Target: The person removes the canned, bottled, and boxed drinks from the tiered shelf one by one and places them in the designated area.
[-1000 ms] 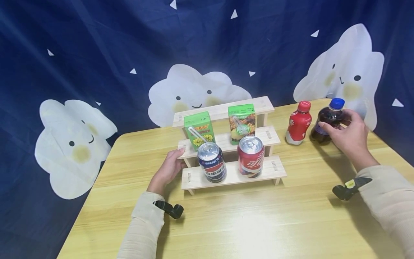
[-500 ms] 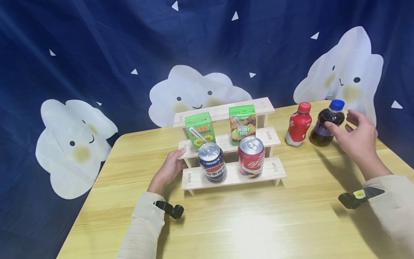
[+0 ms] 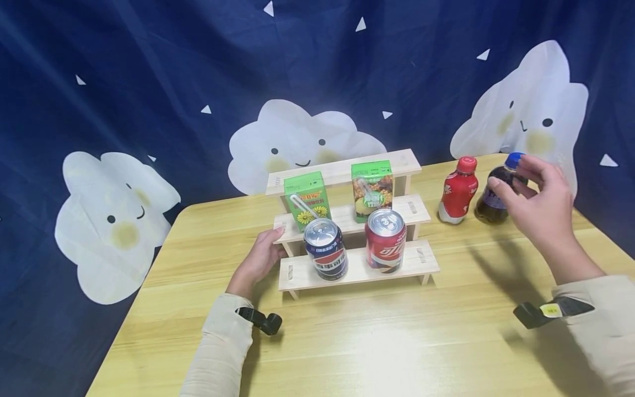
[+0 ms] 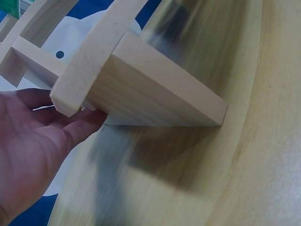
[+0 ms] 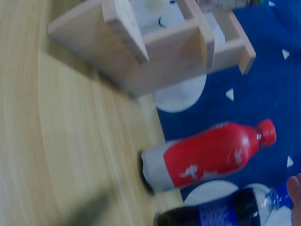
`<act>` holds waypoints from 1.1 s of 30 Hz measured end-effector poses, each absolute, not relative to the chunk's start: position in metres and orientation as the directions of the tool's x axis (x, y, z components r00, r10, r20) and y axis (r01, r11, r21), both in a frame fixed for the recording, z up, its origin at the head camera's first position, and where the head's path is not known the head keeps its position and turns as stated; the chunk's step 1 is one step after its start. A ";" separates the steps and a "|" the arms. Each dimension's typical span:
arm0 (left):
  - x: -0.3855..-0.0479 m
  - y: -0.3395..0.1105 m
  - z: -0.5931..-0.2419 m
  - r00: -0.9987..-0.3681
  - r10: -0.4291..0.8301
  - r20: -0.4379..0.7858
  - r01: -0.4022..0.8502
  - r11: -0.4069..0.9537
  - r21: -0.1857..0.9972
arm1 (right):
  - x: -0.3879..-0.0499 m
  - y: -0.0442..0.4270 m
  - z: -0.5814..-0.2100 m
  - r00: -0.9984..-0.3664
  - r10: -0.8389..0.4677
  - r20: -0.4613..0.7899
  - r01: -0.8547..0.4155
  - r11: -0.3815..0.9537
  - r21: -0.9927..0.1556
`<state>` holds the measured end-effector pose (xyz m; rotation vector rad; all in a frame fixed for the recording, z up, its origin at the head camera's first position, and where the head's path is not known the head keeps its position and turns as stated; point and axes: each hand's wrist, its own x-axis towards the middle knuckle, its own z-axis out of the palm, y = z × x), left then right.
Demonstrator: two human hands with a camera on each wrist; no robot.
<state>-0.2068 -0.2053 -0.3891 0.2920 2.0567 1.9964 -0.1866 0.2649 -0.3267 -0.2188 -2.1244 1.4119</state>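
A three-step wooden rack (image 3: 357, 270) stands mid-table. My left hand (image 3: 260, 256) holds the left end of its middle step; in the left wrist view, the left hand's fingers (image 4: 84, 127) lie against the side board. Two green drink cartons, one with yellow flowers (image 3: 306, 201) and one with fruit (image 3: 372, 193), sit on the middle step. A blue cola can (image 3: 327, 251) and a red cola can (image 3: 386, 242) occupy the lowest step. My right hand (image 3: 545, 209), fingers spread, is beside a dark soda bottle (image 3: 493, 201) with a blue cap, partly covering it.
Left of the dark bottle stands a red bottle (image 3: 457, 193) with a white base, upright on the wooden table (image 3: 347, 342). Behind the table hangs a dark blue cloth (image 3: 173, 55) printed with clouds. The rack's top step (image 3: 342, 170) bears nothing.
My right hand gripped the dark soda bottle at first, let go and drew back to the right, then came back left near its cap. My left hand and the rack stayed put.
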 end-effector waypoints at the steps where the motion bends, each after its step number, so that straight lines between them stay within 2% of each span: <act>1: -0.207 -0.205 -0.389 -0.946 0.320 -0.045 -0.035 0.036 0.999 | -0.187 0.262 -0.326 -0.825 0.420 0.377 -0.187 0.426 -0.885; 11: -0.210 -0.205 -0.390 -0.945 0.323 -0.046 -0.038 0.032 0.999 | -0.184 0.235 -0.322 -0.856 0.278 0.437 -0.258 0.502 -0.825; 17: -0.209 -0.204 -0.388 -0.947 0.318 -0.042 -0.036 0.025 0.999 | -0.187 0.216 -0.321 -0.868 0.202 0.454 -0.319 0.476 -0.820; 24: -0.208 -0.204 -0.389 -0.945 0.325 -0.040 -0.032 0.032 0.999 | -0.187 0.197 -0.321 -0.903 0.139 0.407 -0.280 0.527 -0.802; 33: -0.207 -0.205 -0.390 -0.944 0.326 -0.042 -0.038 0.021 0.999 | -0.193 0.173 -0.320 -0.915 0.037 0.401 -0.346 0.435 -0.831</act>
